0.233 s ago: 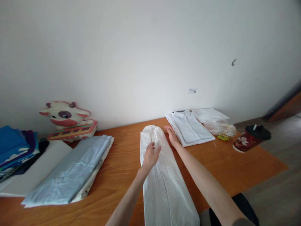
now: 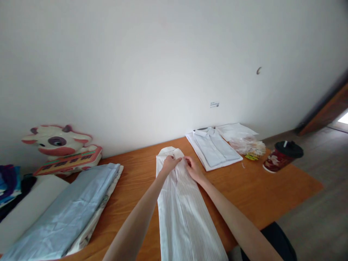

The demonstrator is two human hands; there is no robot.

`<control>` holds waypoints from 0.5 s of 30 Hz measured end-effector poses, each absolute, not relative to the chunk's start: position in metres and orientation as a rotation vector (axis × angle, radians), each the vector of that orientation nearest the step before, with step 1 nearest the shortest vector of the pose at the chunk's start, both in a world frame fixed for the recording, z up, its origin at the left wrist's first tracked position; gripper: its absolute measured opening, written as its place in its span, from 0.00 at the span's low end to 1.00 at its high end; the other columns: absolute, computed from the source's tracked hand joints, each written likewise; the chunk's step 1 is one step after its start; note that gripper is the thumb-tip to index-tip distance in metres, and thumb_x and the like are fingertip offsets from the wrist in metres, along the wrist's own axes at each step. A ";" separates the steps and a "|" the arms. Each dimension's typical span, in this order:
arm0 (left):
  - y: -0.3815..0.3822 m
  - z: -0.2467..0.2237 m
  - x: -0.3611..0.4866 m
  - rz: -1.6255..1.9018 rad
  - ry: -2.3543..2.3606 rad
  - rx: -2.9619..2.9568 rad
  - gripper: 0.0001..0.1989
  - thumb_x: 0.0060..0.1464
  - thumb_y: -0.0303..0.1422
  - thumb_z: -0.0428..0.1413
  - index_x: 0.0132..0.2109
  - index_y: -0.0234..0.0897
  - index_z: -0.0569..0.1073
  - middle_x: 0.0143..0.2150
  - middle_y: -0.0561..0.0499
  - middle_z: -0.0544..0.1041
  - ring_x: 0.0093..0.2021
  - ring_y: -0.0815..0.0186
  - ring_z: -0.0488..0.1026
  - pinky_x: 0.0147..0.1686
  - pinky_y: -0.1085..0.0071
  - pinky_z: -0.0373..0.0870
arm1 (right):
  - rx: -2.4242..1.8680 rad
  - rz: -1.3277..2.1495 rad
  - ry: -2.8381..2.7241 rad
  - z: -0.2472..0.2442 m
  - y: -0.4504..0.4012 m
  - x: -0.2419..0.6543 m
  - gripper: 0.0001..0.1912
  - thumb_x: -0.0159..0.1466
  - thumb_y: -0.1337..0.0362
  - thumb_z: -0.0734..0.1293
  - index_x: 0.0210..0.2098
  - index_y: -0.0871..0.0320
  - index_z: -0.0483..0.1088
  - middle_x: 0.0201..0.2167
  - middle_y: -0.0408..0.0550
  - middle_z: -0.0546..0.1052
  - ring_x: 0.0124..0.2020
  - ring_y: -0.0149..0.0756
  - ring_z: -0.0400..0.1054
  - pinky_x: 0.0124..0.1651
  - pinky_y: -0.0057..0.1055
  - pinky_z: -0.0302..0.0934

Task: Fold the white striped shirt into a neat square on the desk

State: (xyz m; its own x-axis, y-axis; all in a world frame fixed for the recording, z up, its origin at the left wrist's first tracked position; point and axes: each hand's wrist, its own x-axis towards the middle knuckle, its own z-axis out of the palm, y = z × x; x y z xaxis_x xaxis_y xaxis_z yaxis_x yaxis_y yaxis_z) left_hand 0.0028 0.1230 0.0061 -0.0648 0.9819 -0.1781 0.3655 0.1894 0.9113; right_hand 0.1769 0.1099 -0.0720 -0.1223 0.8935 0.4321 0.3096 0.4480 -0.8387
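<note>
A white, finely striped shirt point(image 2: 187, 217) lies lengthwise on the table in a long narrow fold, its collar end towards the wall. At that end my left hand point(image 2: 170, 165) is closed, thumb and fingers pinching the cloth near the collar. My right hand point(image 2: 193, 169) is on the right edge of the same end, its curled fingertips gripping the fabric. The two hands are close together, with a strip of shirt between them. Some fingertips are hidden by the hands.
A folded white shirt point(image 2: 217, 148) lies to the right on a white sheet. Beyond it are a clear plastic bag point(image 2: 247, 145) and a dark red cup point(image 2: 281, 157) with a black lid. At left lie a folded light-blue garment point(image 2: 67, 210) and a cow-shaped toy keyboard point(image 2: 65, 148).
Both hands have come together at the collar end and closed on the cloth. Left moved forward; right came inward from beside the shirt. The view has shifted slightly.
</note>
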 end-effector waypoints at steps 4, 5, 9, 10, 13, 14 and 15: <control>0.145 -0.006 0.002 0.837 1.352 1.208 0.15 0.51 0.40 0.69 0.39 0.33 0.78 0.29 0.47 0.81 0.34 0.57 0.81 0.33 0.69 0.74 | -1.061 0.417 -1.957 -0.067 0.074 0.170 0.19 0.64 0.73 0.64 0.53 0.55 0.69 0.58 0.55 0.73 0.62 0.47 0.66 0.67 0.50 0.61; 0.149 -0.009 0.001 0.821 1.293 1.179 0.14 0.52 0.39 0.69 0.39 0.33 0.78 0.29 0.47 0.81 0.33 0.57 0.81 0.32 0.68 0.75 | -1.089 0.364 -2.020 -0.063 0.069 0.168 0.14 0.65 0.71 0.66 0.50 0.55 0.69 0.55 0.55 0.74 0.60 0.48 0.67 0.66 0.50 0.62; 0.161 -0.026 -0.001 0.769 1.124 1.073 0.14 0.53 0.39 0.66 0.39 0.31 0.79 0.31 0.42 0.82 0.34 0.55 0.81 0.34 0.64 0.78 | -1.109 0.285 -2.240 -0.049 0.058 0.166 0.11 0.68 0.58 0.72 0.46 0.56 0.70 0.50 0.54 0.74 0.55 0.50 0.68 0.63 0.49 0.64; 0.163 -0.030 -0.001 0.776 1.104 1.056 0.14 0.54 0.39 0.66 0.40 0.31 0.79 0.32 0.41 0.82 0.34 0.55 0.82 0.35 0.63 0.79 | -1.078 0.282 -2.294 -0.047 0.057 0.166 0.13 0.68 0.55 0.72 0.47 0.56 0.71 0.50 0.54 0.74 0.56 0.50 0.67 0.64 0.49 0.63; 0.172 -0.041 0.000 0.846 1.096 1.033 0.15 0.55 0.40 0.67 0.42 0.32 0.78 0.34 0.43 0.83 0.36 0.57 0.82 0.38 0.64 0.79 | -0.971 0.274 -2.426 -0.048 0.051 0.166 0.19 0.72 0.51 0.69 0.54 0.58 0.72 0.56 0.55 0.75 0.62 0.50 0.65 0.69 0.47 0.60; 0.177 -0.044 0.000 0.873 1.110 1.034 0.15 0.53 0.39 0.68 0.42 0.32 0.78 0.34 0.44 0.83 0.36 0.58 0.81 0.38 0.65 0.79 | -0.953 0.270 -2.451 -0.049 0.049 0.166 0.22 0.73 0.50 0.67 0.58 0.59 0.71 0.59 0.56 0.74 0.65 0.50 0.63 0.71 0.48 0.57; 0.182 -0.046 0.001 0.896 1.128 1.037 0.16 0.51 0.38 0.69 0.42 0.33 0.78 0.35 0.44 0.83 0.35 0.59 0.81 0.37 0.66 0.78 | -0.948 0.265 -2.467 -0.052 0.046 0.166 0.25 0.75 0.49 0.65 0.63 0.59 0.69 0.64 0.57 0.72 0.69 0.50 0.60 0.73 0.48 0.54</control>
